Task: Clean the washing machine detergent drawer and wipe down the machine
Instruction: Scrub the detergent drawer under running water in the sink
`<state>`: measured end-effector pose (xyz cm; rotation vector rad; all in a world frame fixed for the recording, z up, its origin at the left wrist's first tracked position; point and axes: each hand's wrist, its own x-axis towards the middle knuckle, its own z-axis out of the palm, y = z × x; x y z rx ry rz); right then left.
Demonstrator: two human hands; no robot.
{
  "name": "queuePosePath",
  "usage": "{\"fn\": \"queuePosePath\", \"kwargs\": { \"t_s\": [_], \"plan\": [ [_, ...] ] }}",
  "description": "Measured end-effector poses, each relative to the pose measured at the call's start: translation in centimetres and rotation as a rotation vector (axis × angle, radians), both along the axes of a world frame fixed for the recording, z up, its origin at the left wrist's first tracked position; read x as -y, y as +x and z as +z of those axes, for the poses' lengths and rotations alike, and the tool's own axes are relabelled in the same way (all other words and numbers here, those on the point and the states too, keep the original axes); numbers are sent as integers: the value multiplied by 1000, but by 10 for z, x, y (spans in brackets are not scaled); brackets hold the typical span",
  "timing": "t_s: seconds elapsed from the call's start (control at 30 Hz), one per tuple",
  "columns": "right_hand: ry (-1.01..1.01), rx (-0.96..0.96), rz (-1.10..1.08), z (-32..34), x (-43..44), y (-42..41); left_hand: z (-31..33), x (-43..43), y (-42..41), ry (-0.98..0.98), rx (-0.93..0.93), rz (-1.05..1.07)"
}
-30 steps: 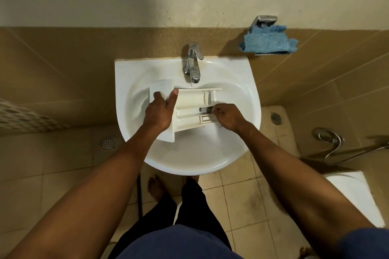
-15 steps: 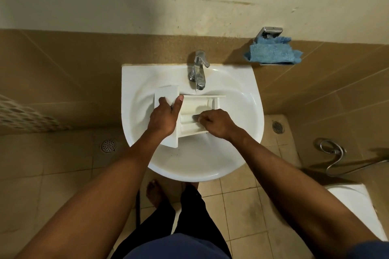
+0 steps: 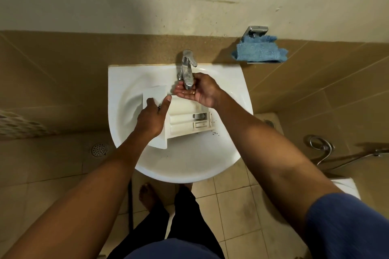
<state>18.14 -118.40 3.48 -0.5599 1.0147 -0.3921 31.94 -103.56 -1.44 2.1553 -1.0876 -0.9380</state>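
We see the detergent drawer (image 3: pixel 185 120) lying inside the white basin of the sink (image 3: pixel 189 171), its long axis running left to right, with the flat front panel (image 3: pixel 154 92) at the left end and the compartments stretching right. It sits just below and in front of the tap (image 3: pixel 187 67), so it lies straight under both hands. The left hand (image 3: pixel 150 119) is on it, fingers wrapped over the panel and the thumb pressed along its inner edge. The right hand (image 3: pixel 200 90) is off the drawer, cupped palm up beneath the spout, its fingers (image 3: pixel 179 88) loosely curled and glistening wet. We cannot tell whether it touches the metal. We judge the right hand nearer the open compartments for the coming rinse or scrub, a short drop toward us, while the left steadies. The drawer is hard, smooth white plastic with thin dividing walls and a grey insert near the right end. The basin is glossy ceramic, and the tap is polished chrome. A few dark specks (image 3: pixel 214 132) dot the basin beside the drawer's right end. A soft, nubbly blue cloth (image 3: pixel 260 49) sits on a wall holder well apart, up and right.
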Motion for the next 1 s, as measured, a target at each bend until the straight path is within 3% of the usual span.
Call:
{"fn": "queuePosePath", "kwargs": {
  "t_s": [0.17, 0.67, 0.83, 1.0],
  "plan": [
    [156, 171, -131, -4, 3, 18, -7, -1, 3, -12, -19, 8],
    [164, 168, -121, -18, 4, 16, -4, -2, 2, -38, -3, 6],
    [-41, -80, -95, -10, -9, 5, -2, -2, 3, -28, -27, 6],
    [-235, -139, -282, -15, -46, 6, 3, -3, 2, -13, -39, -5]
  ]
}}
